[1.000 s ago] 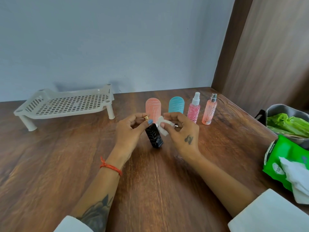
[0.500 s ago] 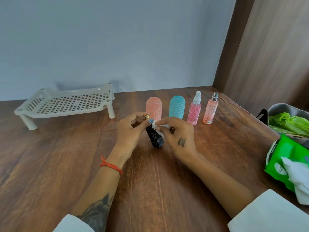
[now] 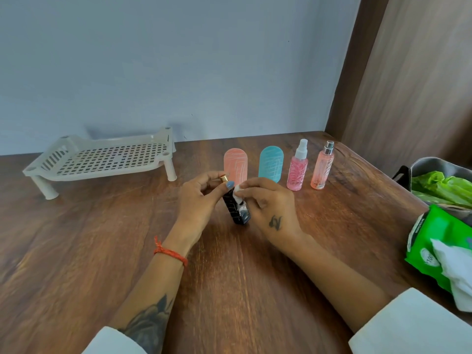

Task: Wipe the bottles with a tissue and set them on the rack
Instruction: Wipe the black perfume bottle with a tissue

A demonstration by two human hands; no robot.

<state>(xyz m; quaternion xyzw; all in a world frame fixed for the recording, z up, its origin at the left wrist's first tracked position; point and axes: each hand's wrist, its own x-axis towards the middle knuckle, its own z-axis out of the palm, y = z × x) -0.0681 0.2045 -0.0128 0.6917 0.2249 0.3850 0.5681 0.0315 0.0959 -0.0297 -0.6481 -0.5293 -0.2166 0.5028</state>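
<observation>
A black bottle with a gold top leans to the left over the middle of the wooden table. My left hand pinches its gold neck. My right hand holds a small white tissue against the bottle's upper side. Behind them stand a salmon bottle, a teal bottle, a pink spray bottle and a peach spray bottle in a row. The white slotted rack stands bare at the back left.
A green pack of wipes with a white sheet sticking out lies at the right edge. Behind it a grey bin holds green plastic. A wall runs along the back and a wooden panel along the right.
My right hand has slid the tissue from beside the bottle's top onto its side. The bottle stays tilted in my left hand's pinch.
</observation>
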